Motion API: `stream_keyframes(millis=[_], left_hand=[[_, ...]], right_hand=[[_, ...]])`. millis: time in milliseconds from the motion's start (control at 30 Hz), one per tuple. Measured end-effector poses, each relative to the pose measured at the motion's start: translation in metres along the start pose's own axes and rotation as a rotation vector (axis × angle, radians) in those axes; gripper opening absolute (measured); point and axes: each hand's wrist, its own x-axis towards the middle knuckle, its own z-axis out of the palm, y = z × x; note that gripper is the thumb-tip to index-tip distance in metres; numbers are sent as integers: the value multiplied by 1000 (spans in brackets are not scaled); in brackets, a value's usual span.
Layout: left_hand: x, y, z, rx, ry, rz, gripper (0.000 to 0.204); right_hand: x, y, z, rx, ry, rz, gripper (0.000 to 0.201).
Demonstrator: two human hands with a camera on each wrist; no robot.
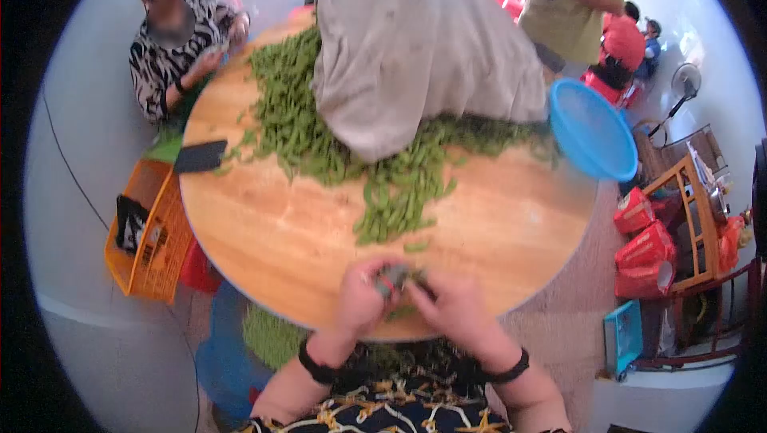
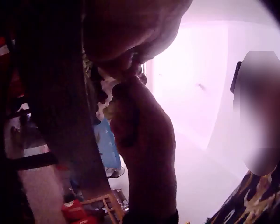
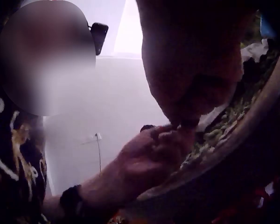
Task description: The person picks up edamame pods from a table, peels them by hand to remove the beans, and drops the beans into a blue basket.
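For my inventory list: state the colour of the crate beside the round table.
Orange; the crate sits left of the table, clearest in the head view.

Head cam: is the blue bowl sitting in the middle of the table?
No, the blue bowl hangs over the right edge of the round wooden table, beside the pile of green pods.

Daylight floods the head view evenly, with fisheye bending and black corners ringing the round table (image 1: 264, 233) beyond the hands. Both wrist views are backlit by a washed-out pale wall, so the left hand (image 2: 130, 42) and right hand (image 3: 196, 70) loom as dark, blurred, close-up silhouettes
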Motion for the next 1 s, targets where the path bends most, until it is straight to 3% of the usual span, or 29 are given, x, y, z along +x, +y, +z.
stream_keyframes(millis=[67, 100, 167, 233, 300, 400, 467, 500, 567, 600, 667, 700, 867, 933, 967, 1000], left_hand=[[8, -2, -6, -365, 92, 48, 13], [8, -1, -11, -373, 113, 24, 13], [11, 7, -21, -649, 14, 70, 14], [12, 7, -20, -716, -26, 50, 15], [13, 6, -19, -779, -74, 35, 16], [8, 7, -19, -758, -124, 33, 14], [3, 8, -18, -466, -162, 93, 17], [2, 4, -14, -470, -152, 83, 17], [5, -5, -3, 295, 4, 477, 22], [1, -1, -2, 487, -7, 564, 34], [-5, 2, 3, 581, -80, 573, 34], [-5, 3, 5, 680, -161, 588, 35], [-1, 0, 6, 627, -142, 607, 32], [-4, 3, 7, 226, -81, 257, 24], [-3, 1, 4, 221, -70, 260, 24], [0, -1, -3, -54, -96, 182, 19]], right_hand=[[0, 7, -8, 181, -246, 37, 23], [-4, 9, -14, 191, -273, 52, 23], [-7, 10, -28, 278, -767, -293, 23], [-6, 15, -17, 415, -704, -268, 26], [11, 14, -9, 32, -151, 102, 26], [33, 21, 7, -193, -13, 134, 23], [35, 20, 13, -295, -23, 115, 18], [31, 24, 17, -291, -36, 119, 18], [23, 37, 22, -144, 155, -5, 15], [21, 37, 15, -145, 148, -7, 15], [16, 30, -5, 834, -198, 501, 18], [15, 29, -8, 832, -195, 498, 18], [4, 28, -8, 975, -292, 482, 21], [2, 22, -7, 967, -234, 465, 21], [2, 19, -8, 960, -171, 447, 21], [2, 16, -8, 959, -182, 444, 21]])
